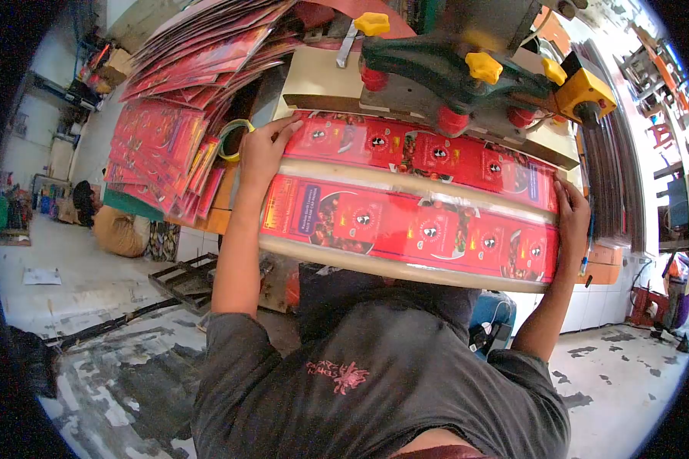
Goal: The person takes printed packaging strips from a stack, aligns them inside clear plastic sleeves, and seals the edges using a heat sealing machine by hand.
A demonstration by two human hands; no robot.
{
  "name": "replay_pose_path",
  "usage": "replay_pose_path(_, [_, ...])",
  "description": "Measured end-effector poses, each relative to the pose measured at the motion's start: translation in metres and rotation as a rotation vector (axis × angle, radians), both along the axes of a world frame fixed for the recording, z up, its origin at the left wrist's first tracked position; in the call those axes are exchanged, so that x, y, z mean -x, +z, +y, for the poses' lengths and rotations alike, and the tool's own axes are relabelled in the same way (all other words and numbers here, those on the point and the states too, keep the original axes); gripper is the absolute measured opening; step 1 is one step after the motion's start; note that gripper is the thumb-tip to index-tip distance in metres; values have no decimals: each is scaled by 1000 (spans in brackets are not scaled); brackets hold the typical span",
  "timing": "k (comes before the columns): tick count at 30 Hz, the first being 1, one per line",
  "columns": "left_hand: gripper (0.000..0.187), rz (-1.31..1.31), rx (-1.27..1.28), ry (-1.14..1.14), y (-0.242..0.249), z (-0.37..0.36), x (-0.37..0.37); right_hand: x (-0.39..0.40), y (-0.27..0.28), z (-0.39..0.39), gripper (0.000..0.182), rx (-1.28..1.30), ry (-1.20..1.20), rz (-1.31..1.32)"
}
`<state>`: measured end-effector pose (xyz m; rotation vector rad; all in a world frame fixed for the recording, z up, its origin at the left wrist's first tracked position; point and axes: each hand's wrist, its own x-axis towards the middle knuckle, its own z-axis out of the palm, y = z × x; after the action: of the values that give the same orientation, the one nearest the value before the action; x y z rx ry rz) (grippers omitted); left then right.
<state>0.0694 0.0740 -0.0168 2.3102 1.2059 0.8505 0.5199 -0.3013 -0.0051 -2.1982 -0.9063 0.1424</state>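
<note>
A long red printed plastic sheet [406, 226], marked with food pictures and round logos, lies across a pale board in front of me. It shows two red bands with a see-through strip between them. My left hand [268, 149] grips its far left corner, fingers bent over the edge. At the opposite end, my right hand [573, 214] holds the right edge with its fingers close together; the thumb is hidden. Just beyond the far band stands a press machine [452, 88] with red feet and yellow knobs.
Stacks of red printed sheets [157, 145] fill the left side, fanned and overlapping. A roll of tape [233, 140] stands beside my left wrist. A yellow switch box [586, 88] sits at the machine's right. Farther right is a tall dark stack [612, 176].
</note>
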Motion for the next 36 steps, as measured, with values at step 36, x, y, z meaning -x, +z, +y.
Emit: replay_pose_path(36, [43, 65, 91, -126, -11, 24, 9, 2, -4, -5, 32, 20, -78, -91])
